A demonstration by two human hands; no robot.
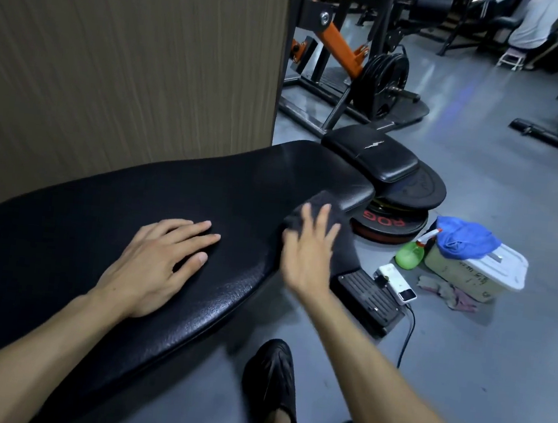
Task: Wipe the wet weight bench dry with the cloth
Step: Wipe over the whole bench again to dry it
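The black padded weight bench (127, 195) runs from lower left toward the upper right, beside a brown wall. My left hand (158, 260) rests flat on the pad's middle, fingers straight. My right hand (307, 252) presses with spread fingers on a dark grey cloth (326, 206) at the bench's near right edge. Part of the cloth hangs over the edge below the hand. A smaller black pad (373, 155) lies past the bench's far end.
Stacked weight plates (393, 223) sit on the floor beyond the bench. To the right are a green spray bottle (410, 254), a white box (481, 270) with a blue cloth (464, 237) on it, a rag, a small white device and a black pedal (368, 296). My shoes are below.
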